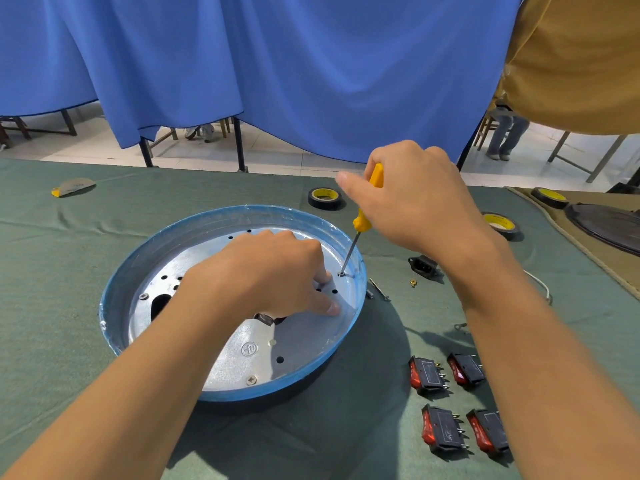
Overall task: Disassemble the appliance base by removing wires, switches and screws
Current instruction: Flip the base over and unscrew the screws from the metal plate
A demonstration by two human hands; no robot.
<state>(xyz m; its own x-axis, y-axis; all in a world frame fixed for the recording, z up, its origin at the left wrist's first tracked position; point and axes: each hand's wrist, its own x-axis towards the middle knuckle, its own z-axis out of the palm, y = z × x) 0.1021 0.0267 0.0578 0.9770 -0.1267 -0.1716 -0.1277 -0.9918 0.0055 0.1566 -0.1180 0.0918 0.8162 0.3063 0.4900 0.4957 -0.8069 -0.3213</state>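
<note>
Steadying appliance base with left hand pressed down, grip unclenched; engaging screw with screwdriver clamped in right hand.

The base has a raised rim all round, so I can reach the plate only from above. My left hand covers its middle and right. The screwdriver in my right hand slants in over the far-right rim. Right of the base is crowded: socket, metal bits, four switches. Tape rolls sit behind. There is open cloth left of the base and between my forearms.
</note>
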